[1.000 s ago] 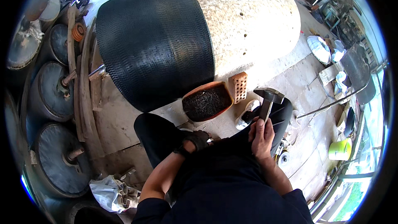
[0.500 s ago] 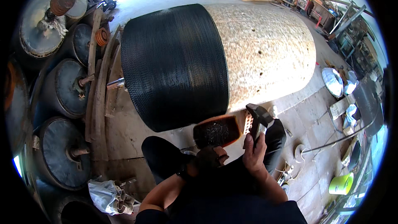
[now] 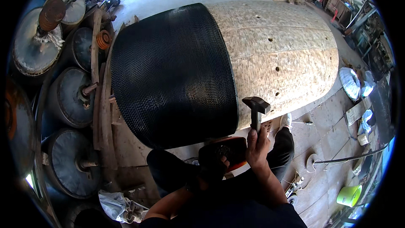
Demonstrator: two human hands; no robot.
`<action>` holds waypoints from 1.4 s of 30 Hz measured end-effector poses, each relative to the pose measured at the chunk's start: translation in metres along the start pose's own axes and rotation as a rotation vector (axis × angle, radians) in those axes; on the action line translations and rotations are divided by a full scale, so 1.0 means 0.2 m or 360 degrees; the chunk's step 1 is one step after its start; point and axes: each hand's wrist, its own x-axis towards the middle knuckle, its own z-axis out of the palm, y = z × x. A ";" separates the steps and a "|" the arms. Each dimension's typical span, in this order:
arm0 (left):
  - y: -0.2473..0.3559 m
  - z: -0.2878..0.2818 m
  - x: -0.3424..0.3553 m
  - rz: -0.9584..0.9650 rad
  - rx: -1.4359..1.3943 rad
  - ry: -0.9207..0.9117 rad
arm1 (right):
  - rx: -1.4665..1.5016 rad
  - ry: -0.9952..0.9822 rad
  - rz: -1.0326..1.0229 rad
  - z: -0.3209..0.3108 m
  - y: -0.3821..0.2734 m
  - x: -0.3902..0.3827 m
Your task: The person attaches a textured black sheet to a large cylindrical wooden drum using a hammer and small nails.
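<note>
My right hand (image 3: 258,152) is closed round the handle of a hammer (image 3: 256,104), its dark head raised near the lower edge of the large drum. The drum's left part is wrapped in ridged black covering (image 3: 173,76); its right part is bare, pale, wood-like surface (image 3: 291,63) with several small holes. My left hand (image 3: 213,169) is over a dark tray (image 3: 240,143) with an orange-red rim, between my knees. Its fingers are curled down into the tray, partly lost in shadow. Small dark glinting pieces lie in the tray, too small to name.
Several large drums with shaft ends (image 3: 69,95) are stacked at the left, beside long wooden strips (image 3: 107,122). A white sack (image 3: 114,206) lies at lower left. To the right are a lime-green bucket (image 3: 349,195), a long dark rod (image 3: 350,156) and plastic-wrapped bundles (image 3: 350,82).
My left hand has moved into the tray. The hammer has turned upright, its head shifting up and left. The view has shifted, and the drum appears turned, with its holes in different places.
</note>
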 end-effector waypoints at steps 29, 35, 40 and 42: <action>-0.21 -0.92 0.95 0.0596 0.0555 0.0994 | -0.0039 -0.0058 -0.0095 -0.01 0.00 0.01; -0.23 -0.91 1.02 0.0550 0.0502 0.1044 | 0.0094 0.0234 -0.0156 0.01 0.07 0.06; -0.22 -0.91 1.03 0.0520 0.0544 0.1079 | -0.0017 -0.0076 0.0107 0.00 0.11 0.00; -0.23 -0.90 1.00 0.0490 0.0544 0.1080 | 0.0193 0.0017 0.0092 -0.01 0.06 0.00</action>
